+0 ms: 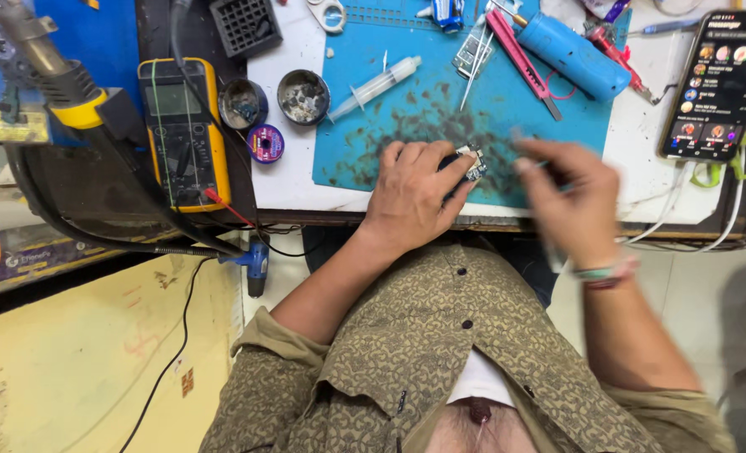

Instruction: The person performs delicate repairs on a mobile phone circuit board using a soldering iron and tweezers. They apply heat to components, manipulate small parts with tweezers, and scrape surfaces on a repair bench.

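My left hand point(413, 195) rests on the stained blue work mat point(406, 92) and pinches a small circuit board point(472, 162) between thumb and fingers. My right hand point(568, 200) is blurred just right of the board. It grips a thin tool whose shape I cannot make out, with the tip close to the board.
A clear syringe point(379, 84), a pink-handled tool point(522, 52) and a blue cylinder point(573, 55) lie at the mat's far side. A yellow multimeter point(182, 126), two small tins point(303, 96) and a solder spool point(266, 143) sit left. A lit phone point(719, 84) lies right.
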